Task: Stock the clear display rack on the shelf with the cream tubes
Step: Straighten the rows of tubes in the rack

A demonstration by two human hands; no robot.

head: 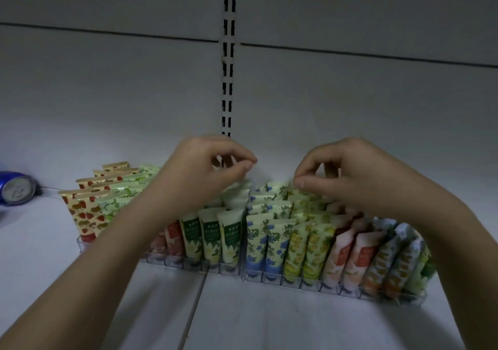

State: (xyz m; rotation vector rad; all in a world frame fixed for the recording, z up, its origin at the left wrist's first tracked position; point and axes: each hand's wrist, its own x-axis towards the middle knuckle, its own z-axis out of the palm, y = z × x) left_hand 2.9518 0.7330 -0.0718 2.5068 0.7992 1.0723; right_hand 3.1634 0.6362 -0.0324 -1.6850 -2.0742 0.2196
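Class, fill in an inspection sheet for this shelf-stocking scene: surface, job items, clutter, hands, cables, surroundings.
Surface: white shelf, seam down the middle.
Job's things: clear display rack filled with rows of cream tubes, standing cap-down, grouped by pattern.
Clutter: blue drink can lying on its side, far left.
Hands: left hand and right hand hover over the back rows, fingers pinched; whether either holds anything cannot be told.
Cables: nothing seen.
Surroundings: white back panel with a slotted upright.
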